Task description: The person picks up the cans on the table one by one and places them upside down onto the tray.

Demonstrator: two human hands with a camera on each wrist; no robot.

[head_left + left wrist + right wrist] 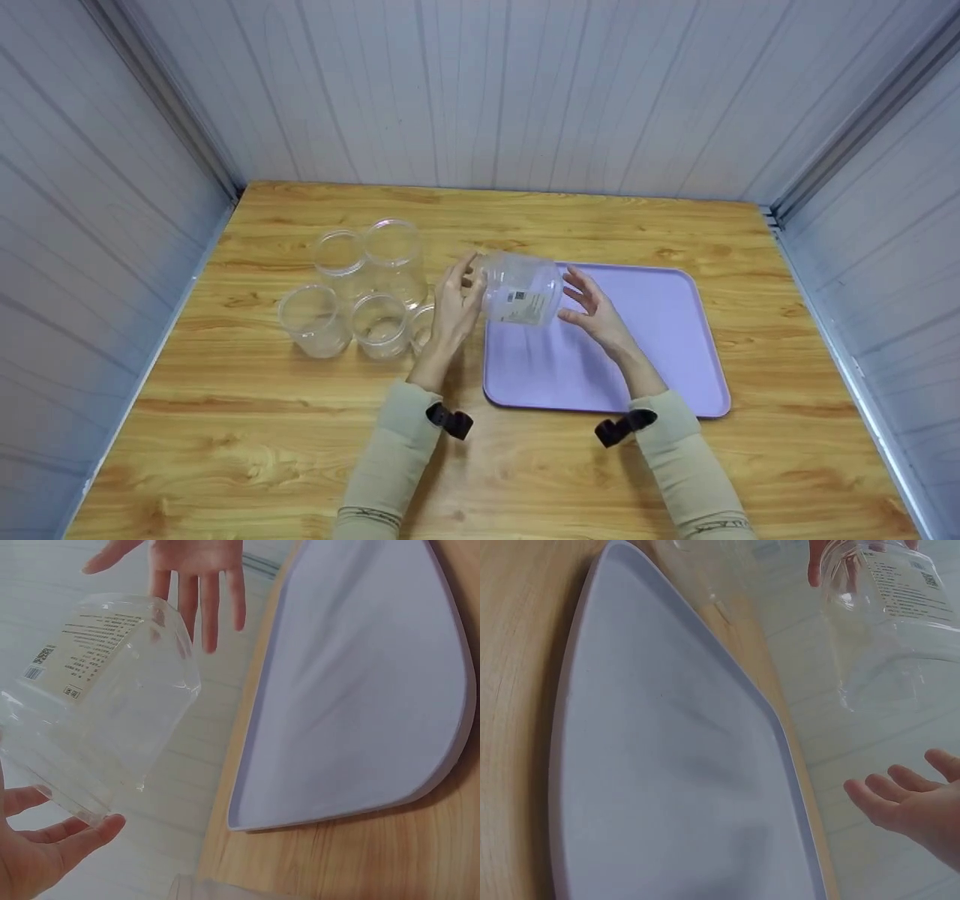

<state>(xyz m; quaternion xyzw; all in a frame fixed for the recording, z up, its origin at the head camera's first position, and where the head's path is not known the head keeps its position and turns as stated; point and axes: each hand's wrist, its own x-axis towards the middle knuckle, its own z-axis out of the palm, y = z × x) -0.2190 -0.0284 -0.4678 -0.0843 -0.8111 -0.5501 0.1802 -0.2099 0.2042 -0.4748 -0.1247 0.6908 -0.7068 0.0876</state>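
Observation:
My left hand [456, 304] grips a clear plastic jar [519, 281] by its rim end and holds it tipped on its side, above the left part of a purple tray [637, 337]. A printed label [94, 645] with a square code is on the jar's wall. Beside the jar's base, my right hand [596, 315] is held with fingers spread and palm facing the jar. In the right wrist view a gap shows between those fingers [877, 799] and the jar [885, 652].
Several clear open containers stand left of the tray, among them a tall jar [392, 244] at the back and a short one [315, 322] at the front left. My left forearm partly hides another container [421, 322]. Pale panel walls [487, 90] enclose the wooden table [262, 420].

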